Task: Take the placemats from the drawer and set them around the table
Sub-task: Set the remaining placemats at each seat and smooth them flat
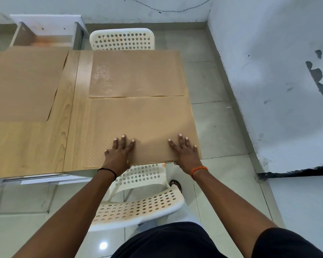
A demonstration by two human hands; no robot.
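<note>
Our left hand [118, 153] lies flat, palm down, fingers spread and straight, on the near edge of a tan, rectangular, textured placemat [140, 127]; it grasps nothing, it only presses on the sheet. Our right hand [185, 152] does the same further right on that mat, fingers splayed, its thumb tucked at the mat's front edge where the sheet meets the table's rim. A thin black band [108, 172] circles the left wrist and an orange thread bracelet [199, 169] the right.

This near placemat sits at the right end of the light wooden table [71, 108], its front edge roughly flush with the table's near side. Just beyond it lies a second tan placemat [136, 73], its diamond embossing catching the light; the two mats meet along a seam, edges touching or slightly overlapped. A third tan placemat [22, 82] lies on the far left part of the table, well apart from the others, with bare wood between.

A white perforated plastic chair [138, 207] stands between us and the table, its seat tucked under the edge below our hands. Another white perforated chair [122, 40] stands at the far side, behind the second mat. Beyond the table to the left is a white cabinet with an open drawer [43, 37]. Grey floor tiles [213, 127] run to the scuffed white wall [278, 81] on the right.
</note>
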